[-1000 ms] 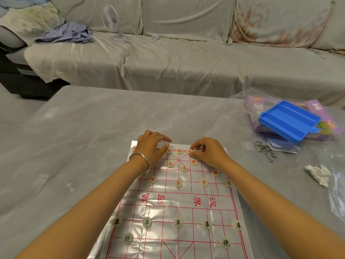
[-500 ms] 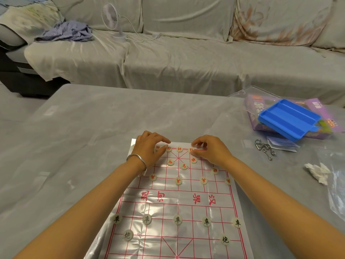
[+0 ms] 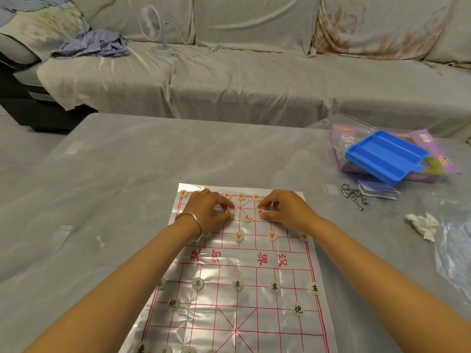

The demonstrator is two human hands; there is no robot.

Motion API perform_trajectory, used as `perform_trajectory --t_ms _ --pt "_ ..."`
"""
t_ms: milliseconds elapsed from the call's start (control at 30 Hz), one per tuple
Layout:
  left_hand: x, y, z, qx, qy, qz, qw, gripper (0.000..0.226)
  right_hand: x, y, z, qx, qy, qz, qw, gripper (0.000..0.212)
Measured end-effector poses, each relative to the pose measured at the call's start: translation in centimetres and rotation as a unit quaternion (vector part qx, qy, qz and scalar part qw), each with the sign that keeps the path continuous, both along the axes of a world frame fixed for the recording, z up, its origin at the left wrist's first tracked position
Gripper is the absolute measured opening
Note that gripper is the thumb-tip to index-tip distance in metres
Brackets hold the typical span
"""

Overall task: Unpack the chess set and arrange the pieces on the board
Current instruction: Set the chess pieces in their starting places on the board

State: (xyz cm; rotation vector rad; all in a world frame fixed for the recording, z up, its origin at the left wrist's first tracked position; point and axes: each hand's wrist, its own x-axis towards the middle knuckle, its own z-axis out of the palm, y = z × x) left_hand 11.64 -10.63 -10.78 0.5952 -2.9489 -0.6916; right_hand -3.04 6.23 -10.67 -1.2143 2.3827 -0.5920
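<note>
A cloth-covered sofa (image 3: 254, 80) fills the top of the frame. Below it the grey table (image 3: 127, 174) carries the chess board (image 3: 239, 261), a glossy sheet with red lines, at lower centre. At right a blue tray (image 3: 384, 156) lies on a purple box (image 3: 430, 149). Both hands sit near the board's upper edge. The left hand (image 3: 209, 210) (silver bracelet (image 3: 191, 220) at the wrist) pinches a red-marked piece (image 3: 229, 212), and the right hand (image 3: 283, 210) pinches a second red piece (image 3: 260, 212). Black-marked pieces (image 3: 237, 285) stand in a row across the lower half.
</note>
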Motion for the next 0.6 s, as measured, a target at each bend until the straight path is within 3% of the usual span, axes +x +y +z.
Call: perform_trajectory --t_ms 333,600 --pt "-0.4 1.5 -0.4 -0.003 -0.002 -0.03 1.0 0.033 -0.1 0.8 -0.3 -0.002 0.009 -0.007 1.0 0.028" --pt "0.3 1.2 -0.2 0.052 0.04 0.006 0.998 0.038 0.0 0.9 -0.8 -0.011 0.009 -0.013 1.0 0.025"
